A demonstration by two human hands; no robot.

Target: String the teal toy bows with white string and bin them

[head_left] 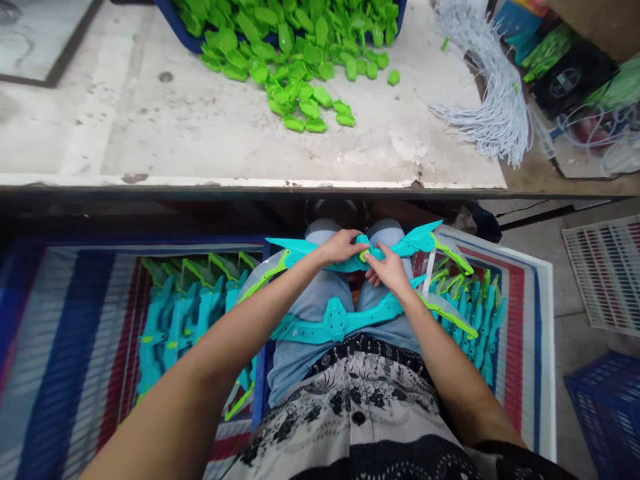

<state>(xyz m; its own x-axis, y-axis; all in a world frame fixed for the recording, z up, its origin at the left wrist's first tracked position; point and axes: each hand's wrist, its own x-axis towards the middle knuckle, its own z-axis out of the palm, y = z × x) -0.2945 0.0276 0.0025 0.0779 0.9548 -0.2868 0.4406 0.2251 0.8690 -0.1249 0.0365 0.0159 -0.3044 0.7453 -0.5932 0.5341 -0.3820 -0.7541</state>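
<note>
Mid-job by the look of it, one unit in work: bow-shaped turquoise plastic frame with lime-green end arms point(407, 247), held across the knees. Left hand point(341, 247) has fingers closed on its centre; right hand point(388, 268) pinches the same spot from the other side, grip narrow on both. Small lime-green plastic piece point(363, 255) sits at the fingertips; can't tell if it's seated

Second turquoise bow-shaped frame with perforated hub point(335, 321) lies on the lap, nearer the waist, no lime piece visible on its hub, so I'd call that one not done

Stacked turquoise-and-lime frames on the left point(173, 313) show lime spots mid-body, probably done. Smaller-looking stack of turquoise-and-lime frames on the right point(465, 307): too fine to tell, done or waiting

Plenty of stock left: heap of loose lime-green plastic parts point(300, 93) spills from the dark blue plastic tub point(177, 30) onto the worn white tabletop point(200, 147)
</note>
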